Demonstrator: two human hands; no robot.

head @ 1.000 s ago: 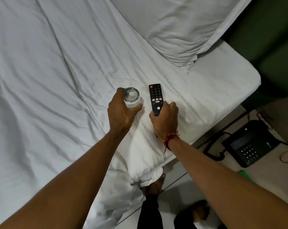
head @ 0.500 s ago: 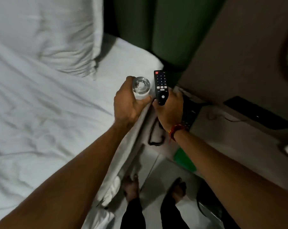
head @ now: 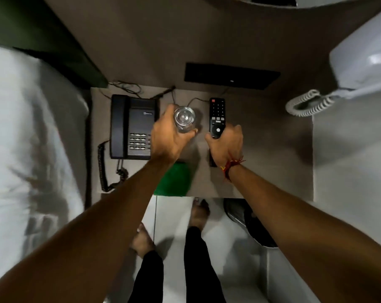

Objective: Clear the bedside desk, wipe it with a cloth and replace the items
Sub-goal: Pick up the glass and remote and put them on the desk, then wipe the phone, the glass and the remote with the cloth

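Observation:
The brown bedside desk (head: 272, 154) lies straight below me. My left hand (head: 169, 138) is wrapped around a clear drinking glass (head: 184, 119), held upright over the desk's middle. My right hand (head: 226, 145) grips the lower end of a black TV remote (head: 216, 114), buttons up, just right of the glass. A black desk telephone (head: 132, 127) sits on the desk's left part with its coiled cord trailing toward the front edge. A green cloth (head: 174, 182) lies at the front edge, partly under my left forearm.
The white bed (head: 32, 149) runs along the desk's left side. A black panel (head: 231, 76) is on the wall behind the desk. A white appliance with a coiled cord (head: 309, 103) is at the right. A dark bin (head: 250, 224) and my bare feet stand on the floor.
I have turned from the bed to the desk. Both hands carried the glass and the remote off the white sheet and now hold them over the desk top.

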